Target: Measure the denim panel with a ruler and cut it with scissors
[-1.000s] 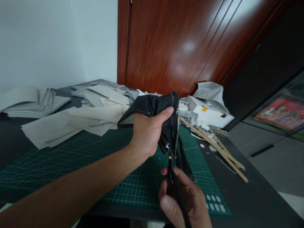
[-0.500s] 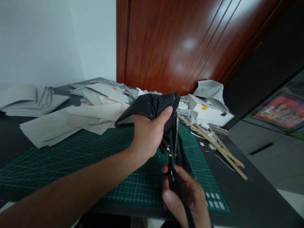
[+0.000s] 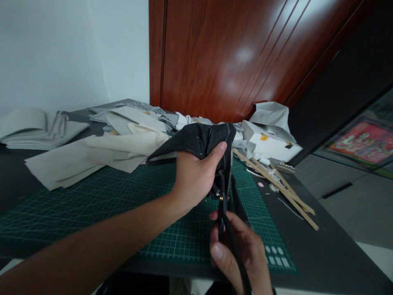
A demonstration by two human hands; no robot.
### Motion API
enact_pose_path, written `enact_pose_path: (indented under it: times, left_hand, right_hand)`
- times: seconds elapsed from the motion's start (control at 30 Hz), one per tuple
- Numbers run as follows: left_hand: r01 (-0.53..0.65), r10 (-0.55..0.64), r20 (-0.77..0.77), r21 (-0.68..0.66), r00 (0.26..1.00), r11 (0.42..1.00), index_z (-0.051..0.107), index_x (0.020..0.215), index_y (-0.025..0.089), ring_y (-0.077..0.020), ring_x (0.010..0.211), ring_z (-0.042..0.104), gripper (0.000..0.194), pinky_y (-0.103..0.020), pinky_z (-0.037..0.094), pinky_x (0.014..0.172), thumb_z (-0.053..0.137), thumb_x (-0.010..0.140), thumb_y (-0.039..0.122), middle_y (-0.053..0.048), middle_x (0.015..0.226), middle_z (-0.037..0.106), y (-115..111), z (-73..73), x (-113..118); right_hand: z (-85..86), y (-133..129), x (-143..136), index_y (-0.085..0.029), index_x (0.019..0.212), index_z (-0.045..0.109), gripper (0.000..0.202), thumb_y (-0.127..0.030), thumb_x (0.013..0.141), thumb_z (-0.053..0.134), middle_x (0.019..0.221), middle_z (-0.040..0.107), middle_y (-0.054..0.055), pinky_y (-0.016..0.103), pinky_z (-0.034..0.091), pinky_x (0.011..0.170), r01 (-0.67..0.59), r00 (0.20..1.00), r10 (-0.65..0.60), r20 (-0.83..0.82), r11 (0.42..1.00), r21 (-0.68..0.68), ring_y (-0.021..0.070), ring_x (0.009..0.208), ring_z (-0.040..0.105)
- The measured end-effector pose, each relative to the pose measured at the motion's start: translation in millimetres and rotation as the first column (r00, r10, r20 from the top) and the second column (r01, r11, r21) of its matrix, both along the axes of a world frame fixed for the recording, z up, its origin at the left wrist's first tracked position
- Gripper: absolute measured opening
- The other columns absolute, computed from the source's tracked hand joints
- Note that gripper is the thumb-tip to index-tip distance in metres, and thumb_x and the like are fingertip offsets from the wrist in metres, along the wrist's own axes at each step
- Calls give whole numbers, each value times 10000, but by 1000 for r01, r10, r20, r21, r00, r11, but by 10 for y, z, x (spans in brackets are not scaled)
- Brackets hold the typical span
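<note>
Black denim-like fabric (image 3: 196, 137) is bunched in my left hand (image 3: 196, 176), whose thumb presses on top of it above the mat. My right hand (image 3: 239, 250) is closed round the handles of black scissors (image 3: 223, 205), low and right of centre. The scissor blades point away from me and lie against the fabric's right side; how far they are parted is hard to tell. Part of the dark fabric hangs behind the scissors onto the green cutting mat (image 3: 162, 196).
Pale fabric pieces (image 3: 64, 159) lie at the left and back. A folded pale stack (image 3: 30, 127) is at the far left. Wooden strips (image 3: 285, 190), a white box (image 3: 273, 143) and small scraps lie at the right. A reddish-brown wooden panel (image 3: 215, 57) stands behind.
My left hand and the fabric have shifted slightly right and down. The scissors have moved a little against the fabric's edge, with my right hand nearly in place.
</note>
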State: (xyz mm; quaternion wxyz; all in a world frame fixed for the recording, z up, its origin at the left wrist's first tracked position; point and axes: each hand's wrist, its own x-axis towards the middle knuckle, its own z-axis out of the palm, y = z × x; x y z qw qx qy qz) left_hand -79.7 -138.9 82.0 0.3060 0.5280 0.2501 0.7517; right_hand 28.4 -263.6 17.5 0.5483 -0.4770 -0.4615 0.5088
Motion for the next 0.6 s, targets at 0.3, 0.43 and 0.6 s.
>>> enact_pose_path:
  times: [0.3,0.43,0.6]
  left_hand:
    - [202,-184,144,-118,972,972,751,865,207,-263,1048,759,94,-422,601,969,811,824,267,-46,911,804,77,-36,16]
    - [167,-142,157,-158,977,973,759,885,205,-270,1090,752,130,-441,594,999,820,824,301,-62,980,810,124,-79,18]
    - [165,-141,149,-163,979,973,759,910,197,-282,1174,727,165,-437,581,1027,811,823,326,-74,1029,811,144,-111,1]
  right_hand:
    - [49,62,68,-204,1083,751,636,-546,601,986,692,609,-25,250,397,554,-52,999,51,-16,998,-27,127,598,490]
    - [52,123,80,-199,1095,748,636,-512,600,998,713,634,-17,252,425,575,-65,998,64,-18,998,-19,135,628,520]
    - [0,243,97,-184,1130,748,629,-536,657,968,765,648,7,266,449,595,-98,994,99,-35,995,24,152,668,533]
